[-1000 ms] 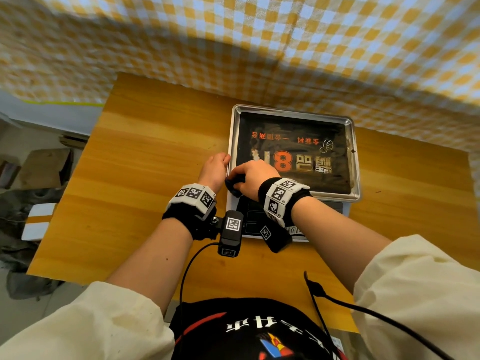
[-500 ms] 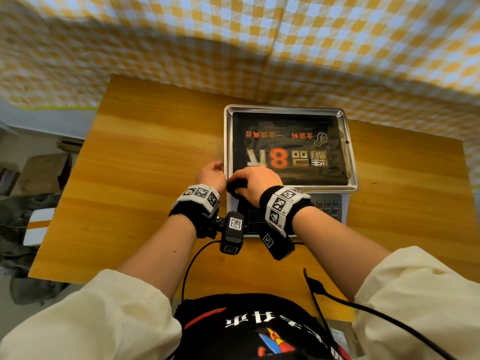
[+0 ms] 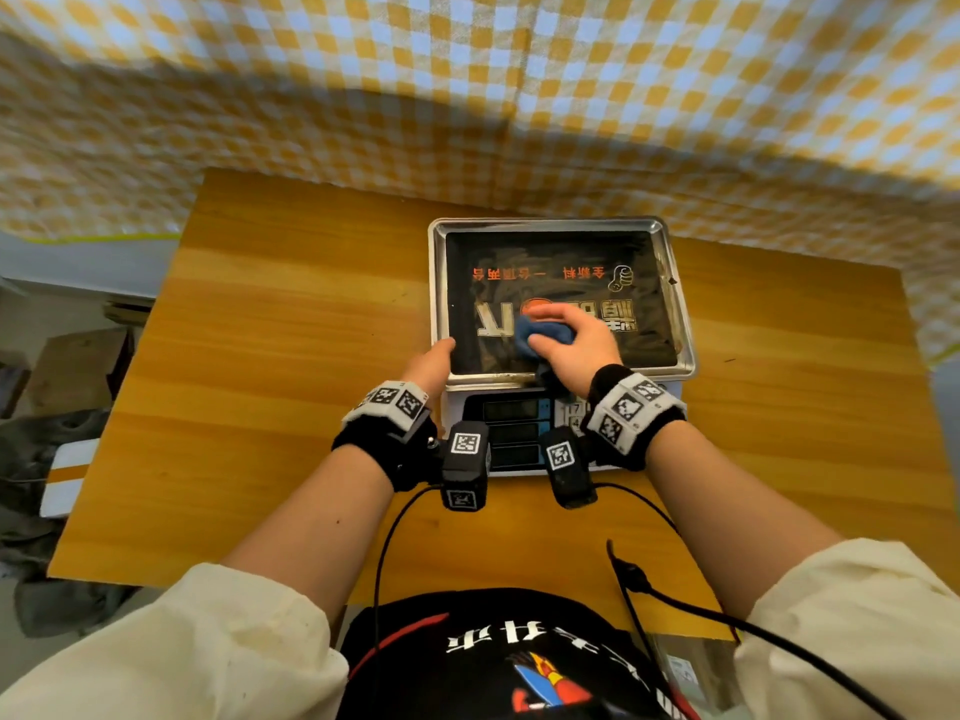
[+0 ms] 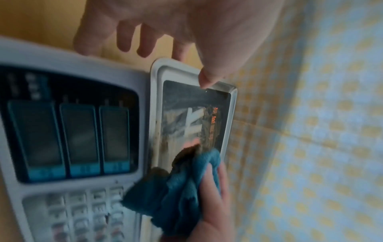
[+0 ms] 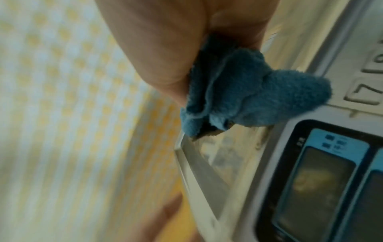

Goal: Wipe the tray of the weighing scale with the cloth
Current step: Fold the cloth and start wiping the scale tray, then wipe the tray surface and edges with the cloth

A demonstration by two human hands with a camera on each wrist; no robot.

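A: R hand [image 3: 571,350] grips blue cloth [image 3: 543,336] on steel tray [image 3: 680,324], centre frame. L hand [image 3: 431,363]?
B: Fingers relaxed, resting on tray's left-bottom corner. Risk: hard push tilts tray off scale [image 3: 519,433].

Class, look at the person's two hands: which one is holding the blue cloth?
The right hand: it grips the blue cloth over the tray. The left hand only touches the tray's near-left corner, holding no cloth.

The bunched blue terry cloth [image 3: 543,335] has been carried forward by the right hand [image 3: 574,345]. It is now pressed onto the shallow steel tray [image 3: 681,324].
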